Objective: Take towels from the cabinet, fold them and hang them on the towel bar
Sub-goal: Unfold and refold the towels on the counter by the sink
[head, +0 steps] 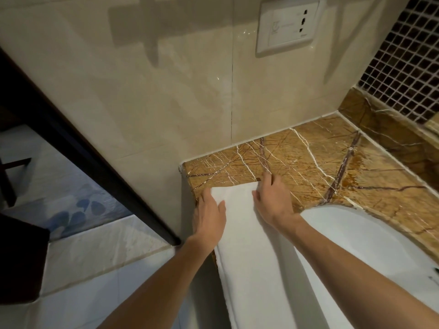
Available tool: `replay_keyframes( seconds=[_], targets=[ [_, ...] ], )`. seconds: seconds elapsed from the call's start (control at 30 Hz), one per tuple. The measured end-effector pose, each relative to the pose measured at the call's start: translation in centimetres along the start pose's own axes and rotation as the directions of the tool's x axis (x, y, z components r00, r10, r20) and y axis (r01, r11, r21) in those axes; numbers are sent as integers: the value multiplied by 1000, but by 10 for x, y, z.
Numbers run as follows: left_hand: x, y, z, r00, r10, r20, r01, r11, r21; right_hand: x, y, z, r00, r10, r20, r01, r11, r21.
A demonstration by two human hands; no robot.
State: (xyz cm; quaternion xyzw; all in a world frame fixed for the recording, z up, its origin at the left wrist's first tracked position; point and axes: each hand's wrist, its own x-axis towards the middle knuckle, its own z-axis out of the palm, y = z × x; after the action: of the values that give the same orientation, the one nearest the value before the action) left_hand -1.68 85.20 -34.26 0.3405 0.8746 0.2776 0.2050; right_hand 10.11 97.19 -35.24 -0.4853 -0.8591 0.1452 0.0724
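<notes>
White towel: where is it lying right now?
The white towel lies on the brown marble counter, left of the sink, its far end under both hands.

The white towel in front of me is folded into one long, narrow strip with straight edges. It lies flat, its far end on the brown veined counter near the left corner, its near end running over the front edge toward me.
</notes>
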Motion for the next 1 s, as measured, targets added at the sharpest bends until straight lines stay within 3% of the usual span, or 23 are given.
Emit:
replay_keyframes(
  seconds=[0.1,0.23,0.43,0.7,1.0],
  targets=[
    [-8,-4,5,972,226,-62,-196,928,317,-21,0,5,995,-88,-46,82,989,-126],
    [-16,-13,14,910,348,223,-413,733,540,-37,-1,12,970,-214,119,232,959,-164],
    [-9,-23,24,908,293,300,-417,716,560,-29,2,19,939,-233,253,287,937,-202],
    [-14,-19,19,919,264,293,-391,719,574,-37,1,15,940,-218,261,271,945,-185],
    [-81,-18,20,854,359,376,-515,686,515,-109,16,3,938,-235,255,285,942,-179]
  ],
)
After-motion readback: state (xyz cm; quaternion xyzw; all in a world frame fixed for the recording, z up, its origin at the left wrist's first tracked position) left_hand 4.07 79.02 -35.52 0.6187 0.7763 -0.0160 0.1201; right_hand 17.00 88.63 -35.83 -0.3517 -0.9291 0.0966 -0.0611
